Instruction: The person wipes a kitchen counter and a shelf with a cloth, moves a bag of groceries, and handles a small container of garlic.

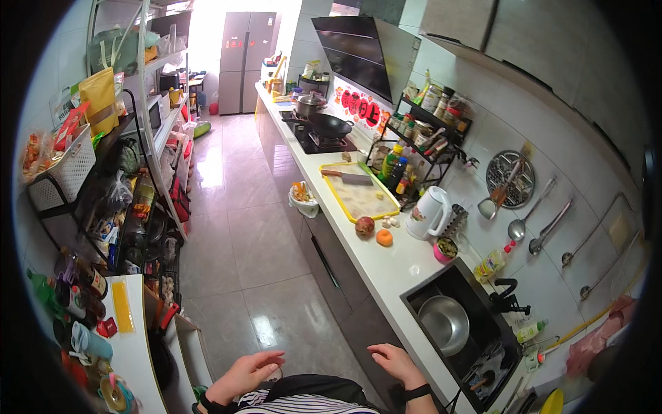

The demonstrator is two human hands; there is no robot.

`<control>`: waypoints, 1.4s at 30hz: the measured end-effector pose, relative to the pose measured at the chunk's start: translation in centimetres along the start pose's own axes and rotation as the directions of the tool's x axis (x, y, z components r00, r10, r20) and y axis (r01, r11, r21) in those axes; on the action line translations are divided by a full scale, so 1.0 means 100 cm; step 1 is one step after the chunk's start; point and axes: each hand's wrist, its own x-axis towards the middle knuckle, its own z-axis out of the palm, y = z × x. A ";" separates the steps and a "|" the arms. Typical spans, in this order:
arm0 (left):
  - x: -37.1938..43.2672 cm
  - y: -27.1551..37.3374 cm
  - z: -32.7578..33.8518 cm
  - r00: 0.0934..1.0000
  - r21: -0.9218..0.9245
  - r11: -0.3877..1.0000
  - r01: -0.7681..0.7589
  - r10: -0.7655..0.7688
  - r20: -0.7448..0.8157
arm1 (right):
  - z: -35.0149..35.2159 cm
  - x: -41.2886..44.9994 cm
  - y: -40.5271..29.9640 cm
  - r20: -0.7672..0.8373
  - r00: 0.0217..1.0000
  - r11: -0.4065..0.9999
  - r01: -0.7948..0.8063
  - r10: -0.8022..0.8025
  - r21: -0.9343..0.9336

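My left hand hangs over the tiled floor in front of my body, fingers slightly apart and nothing in it. On the other side, my right hand is held in the air beside the counter edge, also holding nothing. Nearest to it is the black sink, where a steel bowl sits. Farther along the white counter lies a yellow-rimmed cutting board with a cleaver across it. A reddish round vegetable or fruit, an orange fruit and garlic lie before the board.
A black wok and a lidded pot stand on the stove. A white kettle is near the spice rack. Loaded shelves line the left wall. A small waste bag hangs at the counter front.
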 end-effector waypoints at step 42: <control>0.356 0.161 -0.349 0.935 -0.067 0.994 0.083 -0.101 -0.340 | -0.011 0.637 -0.202 0.352 0.896 0.953 0.302 -0.272 -0.033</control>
